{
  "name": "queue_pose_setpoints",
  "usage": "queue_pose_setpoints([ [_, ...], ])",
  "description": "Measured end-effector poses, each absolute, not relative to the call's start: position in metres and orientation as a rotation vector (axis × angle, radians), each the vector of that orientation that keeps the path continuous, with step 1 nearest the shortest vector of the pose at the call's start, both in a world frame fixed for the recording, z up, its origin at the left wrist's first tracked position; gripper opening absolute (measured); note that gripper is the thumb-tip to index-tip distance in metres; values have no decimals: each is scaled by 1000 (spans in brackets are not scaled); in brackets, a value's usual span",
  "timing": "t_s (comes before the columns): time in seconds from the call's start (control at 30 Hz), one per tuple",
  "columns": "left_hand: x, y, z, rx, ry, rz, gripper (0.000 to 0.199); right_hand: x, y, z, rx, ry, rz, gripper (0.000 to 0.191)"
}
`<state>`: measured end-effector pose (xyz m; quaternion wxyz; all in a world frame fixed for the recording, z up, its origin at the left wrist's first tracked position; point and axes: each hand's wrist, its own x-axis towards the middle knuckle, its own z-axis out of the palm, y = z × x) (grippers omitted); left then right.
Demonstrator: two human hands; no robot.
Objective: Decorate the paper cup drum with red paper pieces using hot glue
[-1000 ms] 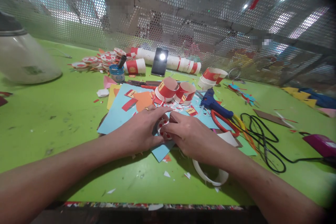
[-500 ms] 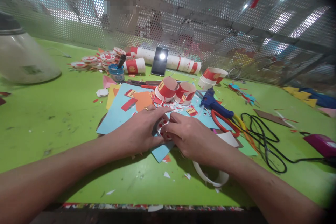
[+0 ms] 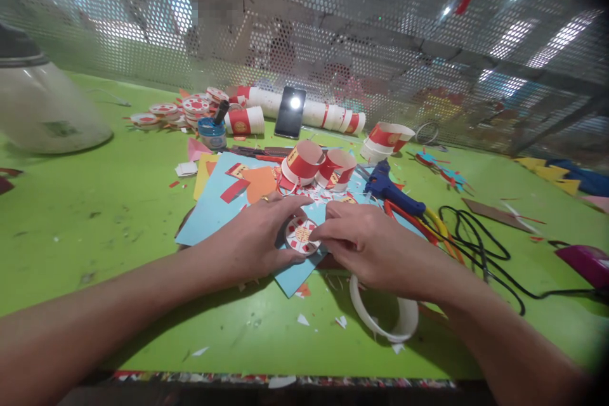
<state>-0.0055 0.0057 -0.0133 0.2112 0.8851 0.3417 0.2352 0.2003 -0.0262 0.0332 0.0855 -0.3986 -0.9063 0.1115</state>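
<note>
My left hand (image 3: 259,231) curves its thumb and fingers around the left side of a round white paper disc (image 3: 301,235), holding it. Red pieces ring the disc, and a gold pattern shows in its middle. At the right edge of the disc is my right hand (image 3: 364,241), its fingers curled and pinched together; whatever may be between the fingertips is hidden. Under both hands lies light blue paper (image 3: 214,203) strewn with scraps. Just beyond stand two cut red-and-white paper cups (image 3: 302,163). A white paper ring (image 3: 406,320) lies below my right hand.
A blue glue gun (image 3: 387,189) and orange-red scissors lie to the right, near a looped black cable (image 3: 480,247). Behind are a phone (image 3: 289,113), stacked cups (image 3: 316,113), a blue jar (image 3: 212,132) and several decorated discs (image 3: 195,103). A mesh screen (image 3: 333,25) borders the table.
My right hand has shifted right, off the middle of the disc, uncovering its gold pattern and more of the white ring. My left hand has stayed around the disc.
</note>
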Motion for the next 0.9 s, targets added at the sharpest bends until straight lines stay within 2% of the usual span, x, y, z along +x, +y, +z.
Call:
queue_pose_setpoints([
  [0.23, -7, 6, -14, 2481, 973, 622, 62, 194, -36, 33, -1271, -2775, 339, 28],
  [0.47, -7, 7, -14, 2499, 962, 625, 55, 188, -36, 30, -1242, -2747, 397, 29],
  [0.67, -7, 6, -16, 2532, 917, 678, 54, 186, -32, 31, -1154, -2660, 598, 25],
  [0.9, -6, 1, -18, 2592, 905, 776, 57, 182, -35, 30, -1279, -2435, 855, 27],
])
